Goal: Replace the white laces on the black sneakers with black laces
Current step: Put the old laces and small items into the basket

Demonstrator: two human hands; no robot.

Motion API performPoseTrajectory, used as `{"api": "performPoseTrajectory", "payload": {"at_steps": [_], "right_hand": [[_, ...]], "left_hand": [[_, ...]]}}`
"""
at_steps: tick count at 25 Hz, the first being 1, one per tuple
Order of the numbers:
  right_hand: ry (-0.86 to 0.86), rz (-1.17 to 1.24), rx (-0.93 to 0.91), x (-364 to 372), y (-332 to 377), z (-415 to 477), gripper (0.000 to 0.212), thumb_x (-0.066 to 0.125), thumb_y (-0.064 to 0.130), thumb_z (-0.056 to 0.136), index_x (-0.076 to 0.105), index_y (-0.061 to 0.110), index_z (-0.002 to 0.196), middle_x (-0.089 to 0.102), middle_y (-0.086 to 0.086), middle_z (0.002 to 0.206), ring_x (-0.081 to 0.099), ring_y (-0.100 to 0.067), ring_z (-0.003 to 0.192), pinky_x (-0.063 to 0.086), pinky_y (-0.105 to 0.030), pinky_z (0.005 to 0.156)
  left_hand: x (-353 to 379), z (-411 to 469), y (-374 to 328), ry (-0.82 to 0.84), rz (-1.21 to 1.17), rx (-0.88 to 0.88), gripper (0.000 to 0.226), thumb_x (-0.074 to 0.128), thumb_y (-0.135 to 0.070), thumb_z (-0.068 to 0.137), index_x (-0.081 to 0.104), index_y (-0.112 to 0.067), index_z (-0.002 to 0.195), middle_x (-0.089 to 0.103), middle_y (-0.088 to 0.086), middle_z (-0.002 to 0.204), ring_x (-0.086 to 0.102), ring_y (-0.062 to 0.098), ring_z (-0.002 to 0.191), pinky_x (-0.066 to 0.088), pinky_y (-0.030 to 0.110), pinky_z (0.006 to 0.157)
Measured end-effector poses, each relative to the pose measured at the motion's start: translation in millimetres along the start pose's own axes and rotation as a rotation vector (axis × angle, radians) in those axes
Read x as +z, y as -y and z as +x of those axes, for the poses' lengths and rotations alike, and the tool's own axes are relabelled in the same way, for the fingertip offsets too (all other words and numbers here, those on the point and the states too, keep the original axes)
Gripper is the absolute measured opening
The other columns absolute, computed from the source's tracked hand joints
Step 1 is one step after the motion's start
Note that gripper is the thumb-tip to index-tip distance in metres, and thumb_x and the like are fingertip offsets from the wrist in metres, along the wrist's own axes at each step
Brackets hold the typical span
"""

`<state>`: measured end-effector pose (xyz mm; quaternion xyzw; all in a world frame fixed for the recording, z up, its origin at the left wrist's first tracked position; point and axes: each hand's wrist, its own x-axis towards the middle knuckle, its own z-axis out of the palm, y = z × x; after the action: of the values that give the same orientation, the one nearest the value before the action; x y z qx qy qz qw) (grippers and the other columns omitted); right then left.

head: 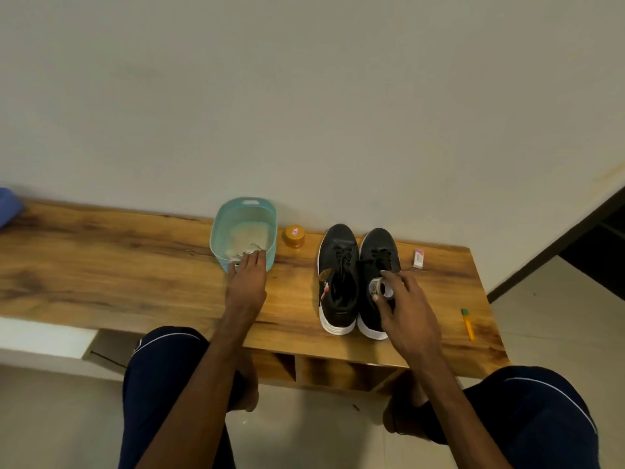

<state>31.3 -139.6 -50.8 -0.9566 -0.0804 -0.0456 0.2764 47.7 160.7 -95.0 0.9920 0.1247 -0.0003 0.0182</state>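
Two black sneakers with white soles stand side by side on the wooden table, the left sneaker [338,275] and the right sneaker [377,265], toes toward the wall, both threaded with black laces. My right hand [404,306] hovers over the right sneaker's opening and holds a small roll of tape [380,287] between thumb and fingers. My left hand [247,282] rests on the near rim of a teal plastic basin [223,225], fingers over white laces [248,248] lying inside. A small tag [325,282] hangs at the left sneaker's collar.
An orange-lidded jar [294,235] stands between basin and sneakers. A small white box [418,258] lies right of the sneakers, a yellow pen [468,323] near the table's right edge. A blue object [8,204] sits far left. My knees are below the table's [118,265] front edge.
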Motion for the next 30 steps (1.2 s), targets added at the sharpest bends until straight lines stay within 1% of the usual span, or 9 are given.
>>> {"api": "performPoseTrajectory", "payload": {"at_steps": [4, 7, 9, 11, 14, 17, 20, 27, 30], "right_hand": [[0.073, 0.086, -0.092, 20, 48, 16, 0.049, 0.064, 0.026, 0.096, 0.049, 0.023, 0.142, 0.048, 0.006, 0.141, 0.049, -0.015, 0.126, 0.048, -0.034, 0.102], [0.107, 0.133, -0.208, 36, 84, 29, 0.044, 0.065, 0.025, 0.095, 0.053, 0.023, 0.137, 0.052, 0.005, 0.135, 0.051, -0.014, 0.122, 0.045, -0.028, 0.097], [0.159, 0.142, -0.265, 53, 106, 44, 0.043, 0.065, 0.023, 0.094, 0.054, 0.019, 0.135, 0.053, 0.002, 0.132, 0.052, -0.018, 0.120, 0.046, -0.030, 0.096], [0.228, 0.104, -0.286, 73, 122, 59, 0.045, 0.066, 0.021, 0.093, 0.054, 0.015, 0.137, 0.054, -0.002, 0.134, 0.052, -0.022, 0.121, 0.047, -0.037, 0.099], [0.362, -0.010, -0.297, 110, 140, 78, 0.052, 0.068, 0.016, 0.091, 0.051, 0.013, 0.140, 0.054, -0.006, 0.138, 0.052, -0.026, 0.125, 0.045, -0.040, 0.104], [0.461, -0.094, -0.279, 145, 148, 95, 0.057, 0.069, 0.007, 0.088, 0.048, 0.010, 0.141, 0.055, -0.010, 0.139, 0.051, -0.029, 0.126, 0.044, -0.041, 0.104], [0.488, -0.138, -0.263, 172, 154, 110, 0.054, 0.066, 0.002, 0.087, 0.049, 0.008, 0.138, 0.056, -0.013, 0.136, 0.053, -0.031, 0.123, 0.045, -0.042, 0.102], [0.521, -0.191, -0.294, 208, 154, 111, 0.036, 0.056, 0.003, 0.091, 0.053, 0.006, 0.126, 0.060, -0.016, 0.124, 0.057, -0.034, 0.110, 0.050, -0.044, 0.091], [0.546, -0.177, -0.291, 209, 155, 107, 0.038, 0.061, 0.004, 0.088, 0.051, 0.007, 0.126, 0.060, -0.016, 0.124, 0.057, -0.034, 0.110, 0.050, -0.045, 0.090]], "left_hand": [[-18, -17, -15, 0.042, 0.025, 0.017, 0.057, 0.050, -0.005, 0.089, 0.039, -0.017, 0.143, 0.054, 0.004, 0.136, 0.049, 0.025, 0.126, 0.044, 0.042, 0.099], [-27, -54, -32, 0.115, -0.008, 0.064, 0.050, 0.051, -0.006, 0.090, 0.044, -0.019, 0.138, 0.056, 0.003, 0.133, 0.052, 0.024, 0.123, 0.046, 0.040, 0.095], [-30, -75, -32, 0.127, -0.080, 0.121, 0.048, 0.051, -0.008, 0.091, 0.047, -0.022, 0.137, 0.057, 0.000, 0.133, 0.054, 0.022, 0.120, 0.050, 0.038, 0.092], [-41, -84, -14, 0.067, -0.204, 0.095, 0.049, 0.052, -0.009, 0.091, 0.049, -0.025, 0.138, 0.057, -0.004, 0.133, 0.056, 0.019, 0.116, 0.053, 0.037, 0.088], [-57, -74, 33, -0.124, -0.383, -0.147, 0.048, 0.052, -0.010, 0.095, 0.049, -0.026, 0.140, 0.057, -0.005, 0.133, 0.055, 0.018, 0.116, 0.050, 0.036, 0.083], [-57, -58, 55, -0.110, -0.422, -0.295, 0.041, 0.050, -0.019, 0.099, 0.049, -0.026, 0.140, 0.059, -0.002, 0.130, 0.055, 0.021, 0.115, 0.046, 0.038, 0.080], [-50, -45, 45, -0.030, -0.381, -0.244, 0.035, 0.053, -0.024, 0.098, 0.052, -0.026, 0.133, 0.060, -0.003, 0.123, 0.056, 0.018, 0.109, 0.042, 0.031, 0.074], [-42, -31, 47, -0.033, -0.337, -0.239, 0.039, 0.059, -0.019, 0.093, 0.050, -0.025, 0.131, 0.059, -0.004, 0.121, 0.056, 0.015, 0.106, 0.040, 0.027, 0.069], [-40, -32, 46, -0.029, -0.345, -0.224, 0.042, 0.059, -0.019, 0.094, 0.049, -0.025, 0.134, 0.059, -0.005, 0.123, 0.055, 0.013, 0.108, 0.040, 0.026, 0.070]]}}
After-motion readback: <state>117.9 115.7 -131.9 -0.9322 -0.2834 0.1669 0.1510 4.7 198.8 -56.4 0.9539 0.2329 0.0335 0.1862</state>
